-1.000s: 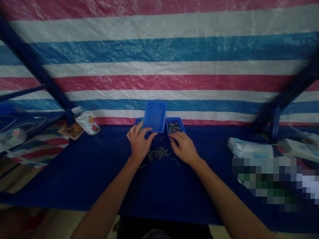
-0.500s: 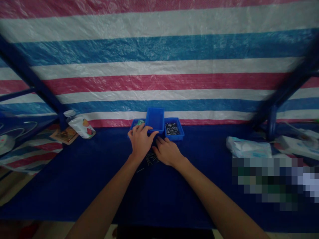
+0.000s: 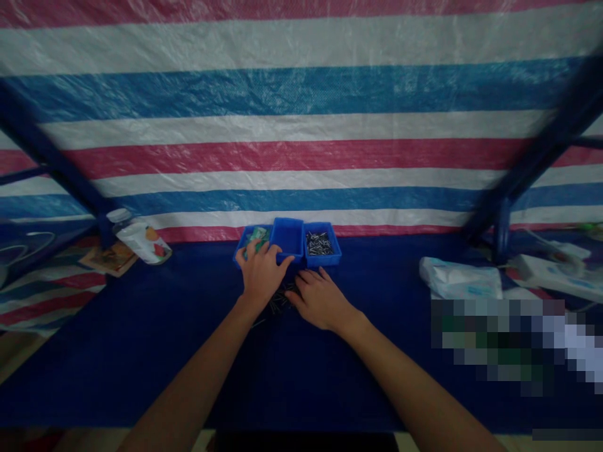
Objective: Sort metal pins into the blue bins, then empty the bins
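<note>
Three blue trays stand side by side at the back of the blue table. The middle tray (image 3: 287, 236) shows a bare bottom; the right tray (image 3: 322, 245) holds many small metal pieces, and the left tray (image 3: 241, 243) holds green items. My left hand (image 3: 262, 271) grips the near edge of the middle tray, thumb at its front, other fingers reaching over toward the left tray. My right hand (image 3: 321, 297) lies on the table just in front of the trays, fingers spread. Loose nail-like pieces (image 3: 279, 302) lie between my hands, partly hidden by them.
A white-labelled bottle (image 3: 144, 240) leans at the left beside a brown flat packet (image 3: 110, 258). On the right are a plastic packet (image 3: 460, 279) and a white power strip (image 3: 556, 276). Striped sheeting (image 3: 301, 154) hangs behind the table (image 3: 179, 358).
The middle tray has come down level between the other two, with my left hand still at its near edge. My right hand has moved slightly toward me. The whole view has shifted a little.
</note>
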`<control>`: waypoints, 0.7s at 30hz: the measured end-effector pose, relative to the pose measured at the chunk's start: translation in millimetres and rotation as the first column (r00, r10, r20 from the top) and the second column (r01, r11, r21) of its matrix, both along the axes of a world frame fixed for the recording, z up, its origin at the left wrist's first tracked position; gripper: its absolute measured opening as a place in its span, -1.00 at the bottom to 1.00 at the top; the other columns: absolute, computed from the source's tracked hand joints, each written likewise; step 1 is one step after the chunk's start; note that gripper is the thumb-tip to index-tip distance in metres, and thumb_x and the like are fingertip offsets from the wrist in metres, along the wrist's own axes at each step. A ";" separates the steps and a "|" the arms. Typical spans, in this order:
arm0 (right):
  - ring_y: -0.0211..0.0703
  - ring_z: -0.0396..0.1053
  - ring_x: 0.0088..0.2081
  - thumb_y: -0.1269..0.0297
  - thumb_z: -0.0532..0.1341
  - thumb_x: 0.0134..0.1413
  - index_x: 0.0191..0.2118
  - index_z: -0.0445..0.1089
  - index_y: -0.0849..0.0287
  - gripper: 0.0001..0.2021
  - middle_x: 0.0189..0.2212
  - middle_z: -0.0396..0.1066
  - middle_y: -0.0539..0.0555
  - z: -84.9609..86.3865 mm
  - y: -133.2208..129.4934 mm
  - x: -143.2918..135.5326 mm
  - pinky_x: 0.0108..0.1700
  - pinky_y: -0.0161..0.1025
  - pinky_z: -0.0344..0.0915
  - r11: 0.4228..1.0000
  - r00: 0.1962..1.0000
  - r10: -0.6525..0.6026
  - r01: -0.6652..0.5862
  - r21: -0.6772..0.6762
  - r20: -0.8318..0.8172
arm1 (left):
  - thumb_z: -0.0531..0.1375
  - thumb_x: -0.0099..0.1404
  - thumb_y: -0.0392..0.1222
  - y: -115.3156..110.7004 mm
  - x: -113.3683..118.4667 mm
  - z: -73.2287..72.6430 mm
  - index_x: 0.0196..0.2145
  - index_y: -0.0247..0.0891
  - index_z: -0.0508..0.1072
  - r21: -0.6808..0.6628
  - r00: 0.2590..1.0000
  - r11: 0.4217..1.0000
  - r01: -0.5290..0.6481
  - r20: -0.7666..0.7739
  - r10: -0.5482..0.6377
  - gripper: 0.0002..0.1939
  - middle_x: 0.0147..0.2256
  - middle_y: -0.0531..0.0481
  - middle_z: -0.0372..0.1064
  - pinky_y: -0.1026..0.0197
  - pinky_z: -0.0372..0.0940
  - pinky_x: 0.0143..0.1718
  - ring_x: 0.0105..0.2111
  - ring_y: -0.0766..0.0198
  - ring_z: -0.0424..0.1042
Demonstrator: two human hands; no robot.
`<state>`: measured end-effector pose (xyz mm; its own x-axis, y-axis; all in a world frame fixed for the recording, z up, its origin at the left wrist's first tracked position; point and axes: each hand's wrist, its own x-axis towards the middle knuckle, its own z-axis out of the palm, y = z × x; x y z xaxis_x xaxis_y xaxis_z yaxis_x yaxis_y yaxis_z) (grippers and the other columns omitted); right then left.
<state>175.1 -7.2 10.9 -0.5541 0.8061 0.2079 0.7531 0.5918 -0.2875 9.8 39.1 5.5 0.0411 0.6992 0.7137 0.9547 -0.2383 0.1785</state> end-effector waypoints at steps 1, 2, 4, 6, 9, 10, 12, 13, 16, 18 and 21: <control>0.11 0.29 0.13 0.04 -0.07 0.35 0.03 0.40 0.32 -0.51 0.04 0.40 0.33 0.2 -1.0 1.3 0.27 0.18 0.00 1.000 1.000 0.004 -0.004 -0.014 0.000 | 0.21 0.25 0.17 -1.1 -0.2 -0.5 -0.35 -0.14 0.52 -0.001 1.000 1.000 0.004 -0.008 -0.004 -0.67 -0.20 -0.20 0.53 -0.39 -0.03 0.07 0.08 -0.23 0.25; 0.11 0.30 0.12 0.04 -0.06 0.34 0.03 0.39 0.31 -0.52 0.04 0.39 0.33 0.6 -1.8 2.1 0.27 0.18 0.01 1.000 1.000 0.007 -0.007 -0.025 0.001 | 0.20 0.26 0.16 -2.1 -0.3 -1.0 -0.34 -0.15 0.51 -0.003 1.000 1.000 0.009 -0.015 -0.009 -0.67 -0.19 -0.21 0.52 -0.41 -0.05 0.08 0.10 -0.25 0.25; 0.11 0.32 0.10 0.06 -0.04 0.34 0.02 0.40 0.30 -0.55 0.02 0.38 0.32 2.0 -2.9 2.4 0.26 0.17 0.04 0.999 1.000 0.012 -0.012 -0.039 0.003 | 0.18 0.28 0.15 -4.1 -0.1 -1.9 -0.33 -0.15 0.51 -0.008 1.000 1.000 0.020 -0.022 -0.020 -0.68 -0.16 -0.23 0.51 -0.44 -0.07 0.10 0.12 -0.27 0.23; 0.10 0.35 0.05 0.07 -0.03 0.33 -0.01 0.41 0.29 -0.57 -0.03 0.38 0.30 3.6 -3.6 2.0 0.24 0.15 0.07 0.999 1.000 0.015 -0.015 -0.046 0.002 | 0.16 0.30 0.13 -5.8 0.2 -2.6 -0.32 -0.16 0.50 -0.017 0.999 1.000 0.022 -0.031 -0.022 -0.68 -0.11 -0.24 0.50 -0.47 -0.08 0.10 0.14 -0.29 0.21; 0.08 0.37 0.00 0.08 0.00 0.32 -0.04 0.42 0.28 -0.60 -0.07 0.37 0.28 4.9 -4.1 1.5 0.21 0.12 0.12 0.999 1.000 0.019 -0.019 -0.047 -0.003 | 0.15 0.32 0.10 -7.5 0.3 -3.1 -0.29 -0.17 0.49 -0.045 0.998 0.999 0.006 -0.070 -0.009 -0.70 -0.06 -0.28 0.47 -0.49 -0.05 0.09 0.16 -0.31 0.21; 0.07 0.37 -0.01 0.08 0.01 0.31 -0.05 0.42 0.27 -0.61 -0.08 0.37 0.28 4.8 -4.1 1.4 0.20 0.11 0.14 0.999 1.000 0.022 -0.022 -0.045 -0.005 | 0.15 0.32 0.09 -7.9 0.4 -3.4 -0.28 -0.18 0.48 -0.053 0.997 0.999 0.001 -0.083 -0.005 -0.71 -0.04 -0.29 0.46 -0.49 -0.04 0.09 0.17 -0.31 0.20; 0.06 0.37 -0.03 0.09 0.04 0.30 -0.06 0.43 0.27 -0.63 -0.08 0.37 0.27 4.1 -4.1 1.2 0.18 0.09 0.16 0.999 1.000 0.028 -0.028 -0.039 -0.007 | 0.16 0.32 0.06 -8.1 1.1 -4.3 -0.26 -0.18 0.48 -0.063 0.996 0.998 0.000 -0.093 -0.006 -0.73 -0.01 -0.30 0.44 -0.48 -0.01 0.09 0.17 -0.30 0.20; 0.06 0.37 -0.03 0.10 0.04 0.30 -0.06 0.43 0.26 -0.64 -0.08 0.37 0.27 3.5 -4.0 1.0 0.17 0.09 0.17 0.999 0.999 0.032 -0.032 -0.034 -0.008 | 0.16 0.33 0.04 -8.0 2.0 -4.8 -0.26 -0.18 0.48 -0.068 0.996 0.998 0.004 -0.090 -0.010 -0.75 0.00 -0.30 0.44 -0.48 0.00 0.09 0.18 -0.29 0.20; 0.06 0.35 0.01 0.11 0.06 0.29 -0.04 0.42 0.25 -0.65 -0.06 0.38 0.27 2.7 -3.0 0.1 0.16 0.08 0.19 0.999 0.999 0.043 -0.043 -0.025 -0.011 | 0.16 0.33 0.00 -7.6 6.3 -5.0 -0.24 -0.19 0.49 -0.101 0.997 0.995 0.022 -0.077 -0.030 -0.77 0.04 -0.30 0.42 -0.47 0.02 0.10 0.19 -0.27 0.20; 0.08 0.34 0.05 0.13 0.07 0.28 0.00 0.41 0.24 -0.65 -0.04 0.39 0.26 3.6 -1.7 0.5 0.17 0.09 0.20 0.999 0.999 0.045 -0.046 -0.029 -0.017 | 0.16 0.34 0.00 -10.3 7.3 -2.0 -0.18 -0.19 0.49 -0.121 0.998 0.992 0.023 -0.062 -0.031 -0.75 0.10 -0.32 0.37 -0.48 0.01 0.11 0.21 -0.27 0.17; 0.11 0.30 0.13 0.11 0.05 0.29 0.12 0.36 0.27 -0.57 0.08 0.36 0.30 7.0 -1.1 6.7 0.21 0.10 0.17 0.999 0.999 0.029 -0.031 -0.043 -0.036 | 0.10 0.38 0.00 -25.3 -3.5 7.2 0.02 -0.18 0.43 -0.136 0.999 0.990 0.038 -0.027 -0.042 -0.65 0.22 -0.28 0.24 -0.42 0.03 0.16 0.25 -0.21 0.14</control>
